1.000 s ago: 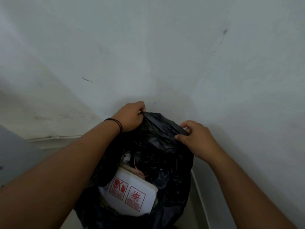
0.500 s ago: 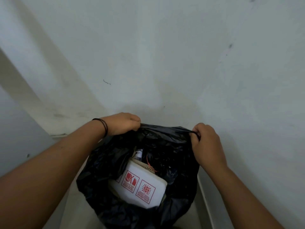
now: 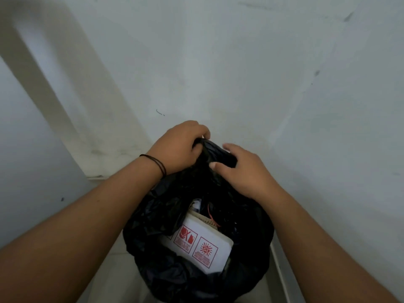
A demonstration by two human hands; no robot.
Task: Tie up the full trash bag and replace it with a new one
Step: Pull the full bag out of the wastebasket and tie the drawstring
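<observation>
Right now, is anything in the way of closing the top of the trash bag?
Nothing outside the bag blocks it. Both the left hand and the right hand grip the black trash bag at its far rim. The mouth is still open over a white box inside.

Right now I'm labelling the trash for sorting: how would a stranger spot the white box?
Find the black trash bag that both hands hold at its far rim. Look down its open mouth, nearer the wearer. The white box lies tilted there, the only pale flat thing, stamped with two red square symbols.
</observation>
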